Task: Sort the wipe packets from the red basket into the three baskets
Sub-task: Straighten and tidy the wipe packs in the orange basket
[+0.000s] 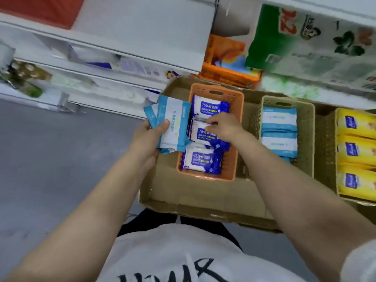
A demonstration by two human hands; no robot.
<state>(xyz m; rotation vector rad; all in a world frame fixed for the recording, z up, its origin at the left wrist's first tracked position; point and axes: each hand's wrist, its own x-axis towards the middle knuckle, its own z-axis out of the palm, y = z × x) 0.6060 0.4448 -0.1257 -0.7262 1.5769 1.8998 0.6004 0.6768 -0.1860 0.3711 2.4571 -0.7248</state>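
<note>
the right hand (221, 127) pinches a dark-blue alcohol wipe packet (205, 135) in the orange basket (234, 151), likely seating it among its kind, while the left hand (154, 133) grips light-blue packets (173, 123) beside it, probably bound for the beige basket (305, 139)

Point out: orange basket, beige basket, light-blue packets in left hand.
orange basket (236, 110): head view, right wall.
beige basket (305, 127): head view, right wall.
light-blue packets (173, 117): head view, front packet's white face.
</note>
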